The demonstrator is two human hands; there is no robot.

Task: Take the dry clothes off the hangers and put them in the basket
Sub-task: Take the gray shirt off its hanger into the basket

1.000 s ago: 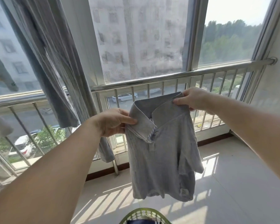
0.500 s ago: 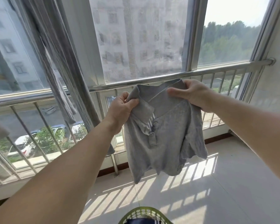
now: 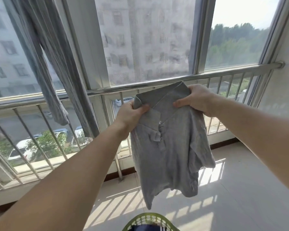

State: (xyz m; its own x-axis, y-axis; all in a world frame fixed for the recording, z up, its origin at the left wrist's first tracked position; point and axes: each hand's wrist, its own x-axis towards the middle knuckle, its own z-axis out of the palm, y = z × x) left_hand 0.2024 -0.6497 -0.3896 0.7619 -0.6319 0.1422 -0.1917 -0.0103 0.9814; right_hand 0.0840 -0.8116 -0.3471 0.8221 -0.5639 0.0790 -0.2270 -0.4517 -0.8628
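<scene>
A small grey polo shirt [image 3: 170, 147] hangs in the air in front of me, off any hanger. My left hand [image 3: 132, 114] grips its left collar and shoulder. My right hand [image 3: 195, 99] pinches the right side of the collar. The shirt's hem dangles just above a green lattice basket [image 3: 148, 221] at the bottom edge, which holds a dark garment with white stripes. Grey clothes [image 3: 45, 64] still hang at the upper left, their hangers out of view.
A steel railing [image 3: 190, 77] with vertical bars runs across in front of the window. A vertical steel post [image 3: 118, 165] meets the tiled floor [image 3: 240, 189] behind the shirt. A white wall [image 3: 284, 72] stands on the right.
Both hands have gathered the collar closer together and lowered slightly after lifting it. The shirt swings and hangs nearer the basket. The hanging grey clothes have swayed.
</scene>
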